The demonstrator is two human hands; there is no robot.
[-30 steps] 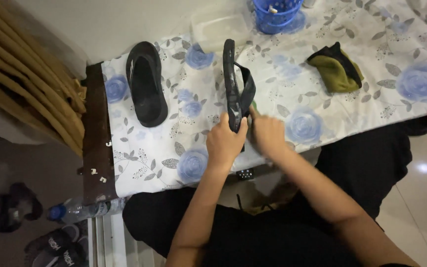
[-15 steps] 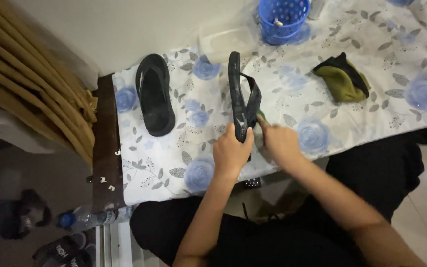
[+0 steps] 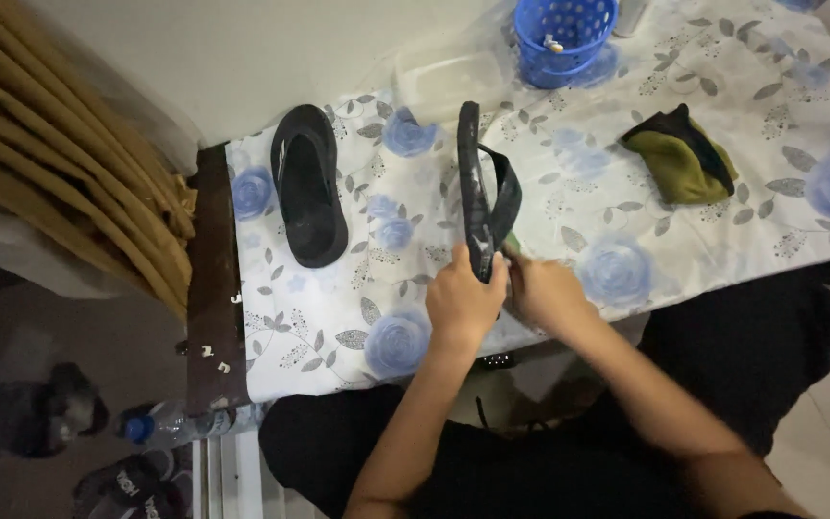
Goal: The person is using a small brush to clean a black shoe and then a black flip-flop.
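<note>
— Since a moment ago, both hands have slid a little down the cloth toward the table's near edge, and the sandal came along with them, still stood on its side.

— What is the left hand doing?

— Left hand (image 3: 463, 303) is closed around the heel end of the black flip-flop (image 3: 480, 197), fingers wrapped over the sole edge. Right hand (image 3: 545, 293) sits just beside it, touching the same end; its fingers are curled in, and something small and greenish shows at the fingertips, too small to tell what.

— And the flip-flop itself?

— It is tilted up on its edge, toe pointing away toward the wall, its strap looping out to the right. It rests on the floral tablecloth (image 3: 578, 202), roughly at the middle of the table.

— What lies around it?

— To the left, well apart, a second black flip-flop (image 3: 307, 187) lies flat, sole down. To the right sits a folded green and black cloth (image 3: 682, 159). Farther back is a clear plastic container (image 3: 449, 82), and beside that a blue perforated basket (image 3: 564, 38). At the table's left end a dark wooden board (image 3: 213, 279) shows, with tan curtains (image 3: 60, 163) beyond it. On the floor below lies a plastic bottle (image 3: 160, 425) with a blue cap.
</note>
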